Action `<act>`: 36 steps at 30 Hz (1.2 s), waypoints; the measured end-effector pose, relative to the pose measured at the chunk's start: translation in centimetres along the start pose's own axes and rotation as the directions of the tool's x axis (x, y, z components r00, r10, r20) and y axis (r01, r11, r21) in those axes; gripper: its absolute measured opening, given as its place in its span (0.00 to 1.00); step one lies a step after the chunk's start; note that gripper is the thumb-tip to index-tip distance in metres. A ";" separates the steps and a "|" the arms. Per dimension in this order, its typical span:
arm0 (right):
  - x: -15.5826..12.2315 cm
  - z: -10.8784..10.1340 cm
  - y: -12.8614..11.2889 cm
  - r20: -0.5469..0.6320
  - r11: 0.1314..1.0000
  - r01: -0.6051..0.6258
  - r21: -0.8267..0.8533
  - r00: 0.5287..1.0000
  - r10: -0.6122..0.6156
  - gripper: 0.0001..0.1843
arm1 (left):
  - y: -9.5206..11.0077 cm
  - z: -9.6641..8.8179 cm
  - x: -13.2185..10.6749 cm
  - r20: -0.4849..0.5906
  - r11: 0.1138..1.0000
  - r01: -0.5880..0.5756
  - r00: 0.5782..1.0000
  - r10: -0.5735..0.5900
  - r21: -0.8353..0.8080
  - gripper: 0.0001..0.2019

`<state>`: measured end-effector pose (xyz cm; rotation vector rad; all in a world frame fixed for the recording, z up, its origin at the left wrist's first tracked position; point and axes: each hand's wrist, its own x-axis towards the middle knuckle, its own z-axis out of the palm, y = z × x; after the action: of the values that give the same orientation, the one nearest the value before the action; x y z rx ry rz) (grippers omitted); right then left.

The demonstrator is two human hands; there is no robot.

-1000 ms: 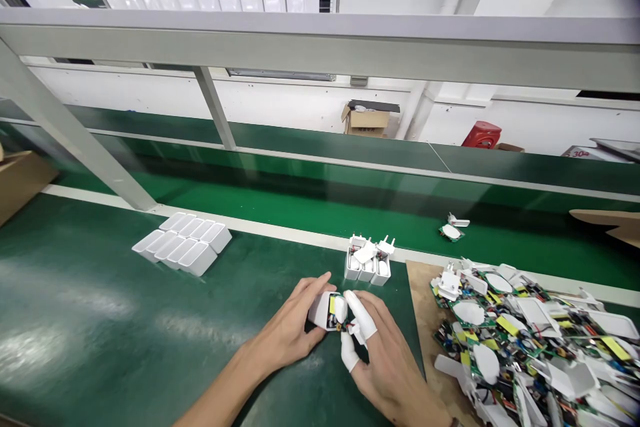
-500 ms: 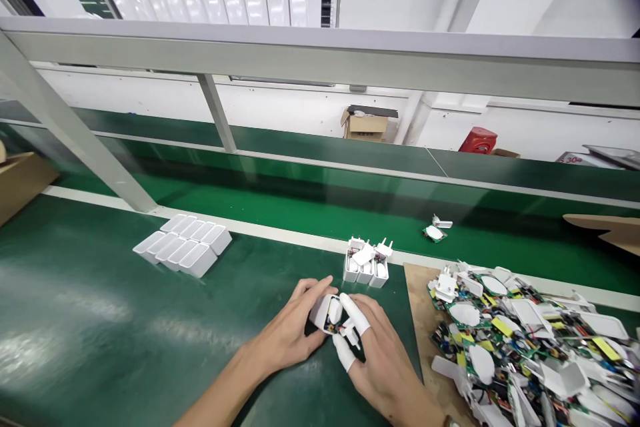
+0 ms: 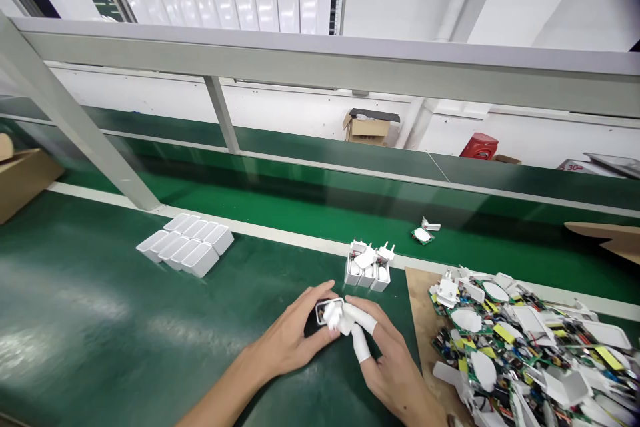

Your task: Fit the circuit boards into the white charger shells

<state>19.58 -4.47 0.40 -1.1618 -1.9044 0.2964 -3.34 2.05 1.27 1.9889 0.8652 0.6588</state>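
My left hand [image 3: 293, 333] is closed around a small white charger housing [image 3: 319, 304], its open side facing up. White finger cots cover the thumb and forefinger of my right hand [image 3: 395, 363]. Those two fingers pinch a white plug piece [image 3: 342, 320], blurred, at the right part of the housing's opening. The plug piece and fingers hide most of what is inside. Just beyond my hands stands a short row of filled white housings [image 3: 367, 275], with plug pins sticking up.
To the right, a heap of circuit boards and white plastic parts [image 3: 530, 347] lies on a brown board [image 3: 416, 307]. Empty white housings [image 3: 185, 243] sit in rows at left. A loose board [image 3: 423, 235] rests on the green belt [image 3: 300, 203]. A grey frame bar [image 3: 320, 57] crosses above.
The plug piece has moved from the housing's near right side up over its opening, covering the board seen there before. My right fingers have shifted slightly right. The view has tilted a little.
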 end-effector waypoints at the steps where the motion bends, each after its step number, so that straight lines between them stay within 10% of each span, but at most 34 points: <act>1: 0.0 0.1 0.2 0.022 1.000 -0.010 -0.003 1.000 0.010 0.28 | 0.3 -0.1 0.0 -0.008 0.999 0.041 0.999 -0.042 -0.027 0.31; 11: -0.1 2.5 1.0 -0.076 0.982 -0.140 0.126 0.986 0.151 0.20 | 1.0 -0.6 0.4 -0.037 0.982 0.180 0.983 -0.182 -0.048 0.28; 16: 0.6 1.9 0.5 -0.041 0.995 0.102 -0.001 0.994 -0.102 0.19 | 0.7 -0.7 0.2 -0.067 0.979 0.202 0.977 -0.204 -0.032 0.27; 36: -0.6 1.9 1.0 0.084 0.984 0.113 -0.138 0.991 -0.102 0.23 | -1.2 -0.6 -0.3 -0.079 0.996 -0.016 0.997 0.010 -0.085 0.40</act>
<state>18.85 -3.98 -1.69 -1.1495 -2.0758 0.1500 -4.34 2.64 0.48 1.9042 0.8571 0.7735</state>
